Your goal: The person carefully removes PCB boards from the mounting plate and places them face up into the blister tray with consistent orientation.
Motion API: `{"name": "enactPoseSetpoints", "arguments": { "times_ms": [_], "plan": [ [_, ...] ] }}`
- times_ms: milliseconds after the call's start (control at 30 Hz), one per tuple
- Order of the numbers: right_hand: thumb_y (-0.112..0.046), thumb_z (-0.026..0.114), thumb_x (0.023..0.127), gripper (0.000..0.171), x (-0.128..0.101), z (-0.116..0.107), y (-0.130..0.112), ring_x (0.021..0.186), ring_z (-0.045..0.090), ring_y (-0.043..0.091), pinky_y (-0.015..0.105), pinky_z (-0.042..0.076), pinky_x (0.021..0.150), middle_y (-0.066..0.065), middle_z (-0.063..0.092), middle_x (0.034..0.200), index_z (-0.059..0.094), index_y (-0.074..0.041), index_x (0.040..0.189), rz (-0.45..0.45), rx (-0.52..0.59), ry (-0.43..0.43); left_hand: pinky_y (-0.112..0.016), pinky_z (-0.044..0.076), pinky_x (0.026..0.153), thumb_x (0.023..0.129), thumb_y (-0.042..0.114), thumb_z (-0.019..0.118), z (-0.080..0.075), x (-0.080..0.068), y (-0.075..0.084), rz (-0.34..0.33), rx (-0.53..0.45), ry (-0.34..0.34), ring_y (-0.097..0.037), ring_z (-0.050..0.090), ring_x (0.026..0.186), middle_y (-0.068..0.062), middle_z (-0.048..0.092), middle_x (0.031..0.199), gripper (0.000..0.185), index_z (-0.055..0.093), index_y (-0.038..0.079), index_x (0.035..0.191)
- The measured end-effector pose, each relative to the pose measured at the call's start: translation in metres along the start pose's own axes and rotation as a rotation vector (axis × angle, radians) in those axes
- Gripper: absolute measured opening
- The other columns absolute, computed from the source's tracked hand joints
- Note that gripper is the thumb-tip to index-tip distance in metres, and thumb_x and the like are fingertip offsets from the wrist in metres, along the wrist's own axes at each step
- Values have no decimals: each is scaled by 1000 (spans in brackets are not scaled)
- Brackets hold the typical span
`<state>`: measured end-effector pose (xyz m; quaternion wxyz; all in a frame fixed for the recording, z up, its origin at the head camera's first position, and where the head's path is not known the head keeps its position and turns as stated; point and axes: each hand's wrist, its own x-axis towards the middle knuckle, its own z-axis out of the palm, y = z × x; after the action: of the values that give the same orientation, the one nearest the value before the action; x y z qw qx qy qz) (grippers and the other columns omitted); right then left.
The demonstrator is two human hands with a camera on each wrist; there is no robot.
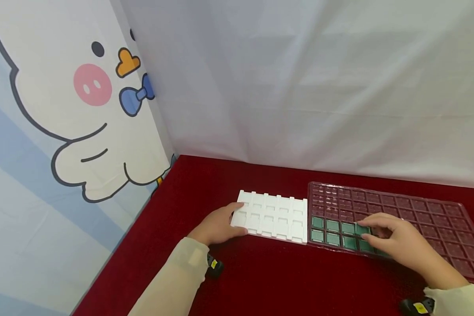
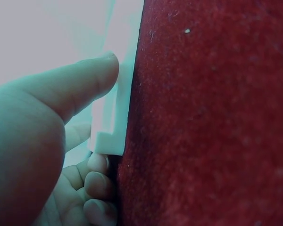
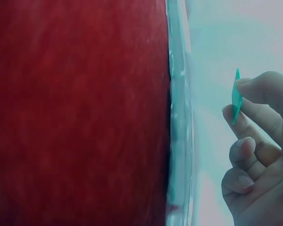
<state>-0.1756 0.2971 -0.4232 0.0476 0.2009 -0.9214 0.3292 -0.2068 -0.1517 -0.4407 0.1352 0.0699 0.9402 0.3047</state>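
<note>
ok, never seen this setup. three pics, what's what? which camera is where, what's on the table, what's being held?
There is no machine here: a person works with two bare hands. The wide picture comes from a camera on the person's head, looking down at a red cloth table. The other two come from cameras strapped to each wrist, so they show each hand very close and sideways.

On the cloth lie a white tray with empty square pockets and, touching its right end, a clear tray with many small pockets. A few near pockets hold green chips.

The left hand grips the white tray's left end, thumb on top and fingers at its edge. The right hand is over the clear tray and pinches one thin green chip between thumb and fingertips.
</note>
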Motion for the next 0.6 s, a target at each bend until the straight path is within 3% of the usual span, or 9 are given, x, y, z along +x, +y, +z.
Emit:
{"name": "enactPoseSetpoints", "arguments": {
  "times_ms": [267,600],
  "plan": [
    [-7,82,88,29,-5,-6,16,68,43,8,29,36,54,5,67,109,76,-10,116,-11,-42,-4,-51,42,108,88,36,81,-1,0,-1,-13,3,0,-26,53,127,-10,51,152,81,44,17,157],
    [-13,81,90,30,-13,-15,31,73,46,4,29,39,58,18,68,121,75,-9,120,75,-110,-81,-51,42,108,88,37,80,1,1,-1,-10,-6,-5,-26,53,129,-9,51,153,80,44,18,157]
  ]
}}
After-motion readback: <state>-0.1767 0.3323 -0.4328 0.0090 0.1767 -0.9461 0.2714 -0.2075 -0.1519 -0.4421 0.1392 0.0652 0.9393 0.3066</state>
